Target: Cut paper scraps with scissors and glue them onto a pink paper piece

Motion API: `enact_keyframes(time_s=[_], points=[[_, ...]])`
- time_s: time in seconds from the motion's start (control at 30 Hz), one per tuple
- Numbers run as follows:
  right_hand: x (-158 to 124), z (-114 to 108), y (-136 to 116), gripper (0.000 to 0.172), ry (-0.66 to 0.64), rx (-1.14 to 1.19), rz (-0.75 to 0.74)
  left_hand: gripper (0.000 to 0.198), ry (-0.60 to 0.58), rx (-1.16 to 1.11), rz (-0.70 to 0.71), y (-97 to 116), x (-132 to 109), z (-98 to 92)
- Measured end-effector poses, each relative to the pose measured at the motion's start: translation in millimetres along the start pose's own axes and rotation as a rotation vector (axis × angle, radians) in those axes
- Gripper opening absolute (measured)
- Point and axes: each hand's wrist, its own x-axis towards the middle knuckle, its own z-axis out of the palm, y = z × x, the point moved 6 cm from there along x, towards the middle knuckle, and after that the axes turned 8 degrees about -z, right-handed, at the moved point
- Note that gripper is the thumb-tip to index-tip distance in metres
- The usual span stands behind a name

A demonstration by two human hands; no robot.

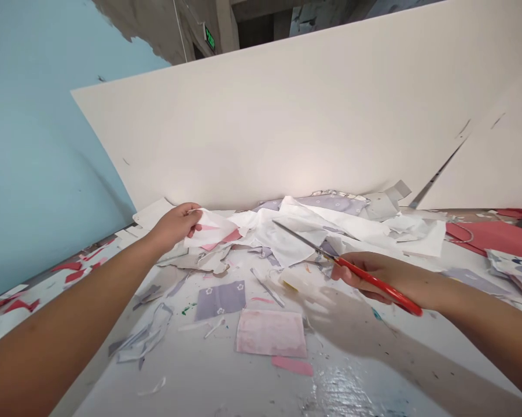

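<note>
My left hand [174, 226] is closed on the edge of a white cloth piece with pink marks [213, 230], at the left end of a heap of fabric scraps [304, 229]. My right hand [386, 278] grips red-handled scissors [352, 267]. Their metal blades point up and left, over the white scraps in the heap. Both forearms reach in from the lower corners of the view.
The white table [226, 382] is littered with offcuts: a pink rectangle [271, 332], a lilac flowered square [221, 299], grey strips [143, 336]. Red fabric [495, 236] lies at the right. A large white board [296, 116] stands behind the heap, a blue wall [35, 150] at the left.
</note>
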Motion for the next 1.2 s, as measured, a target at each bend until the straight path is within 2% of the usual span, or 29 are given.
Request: enact_keyframes(time_s=[0.13,0.2,0.3,0.37,0.4,0.47,0.57,0.7,0.77,0.9,1.07,1.2], points=[[-1,10,-5,0.048,-0.002,0.240,-0.015,0.032,-0.064,-0.111,0.036,32,8,-2.6],[0,14,-8,0.051,0.014,0.346,-0.051,0.029,-0.133,-0.180,0.066,49,5,0.1],[8,25,-18,0.053,-0.007,0.631,-0.079,0.026,-0.269,-0.282,0.121,73,-7,10.9],[15,33,-26,0.056,-0.031,0.786,-0.083,0.033,-0.362,-0.358,0.165,86,-17,22.9],[18,36,-29,0.056,-0.029,0.801,-0.088,0.038,-0.460,-0.443,0.179,92,-23,32.7],[20,37,-34,0.059,-0.024,0.769,-0.105,0.046,-0.608,-0.485,0.180,97,-33,54.9],[10,32,-32,0.059,-0.039,0.603,-0.101,0.050,-0.639,-0.415,0.208,94,-43,85.8],[-21,15,-10,0.043,0.002,0.091,-0.007,0.049,-0.679,-0.319,0.272,84,-55,122.0],[-35,3,6,0.036,0.083,-0.136,0.083,0.048,-0.702,-0.296,0.287,80,-61,133.5],[-43,-1,24,0.030,0.073,-0.326,0.146,0.048,-0.746,-0.215,0.313,74,-71,145.2],[-30,3,28,0.032,0.010,-0.312,0.141,0.051,-0.785,-0.087,0.345,66,-80,148.9],[-22,5,29,0.025,-0.013,-0.230,0.159,0.054,-0.766,0.044,0.425,63,-84,146.8]])
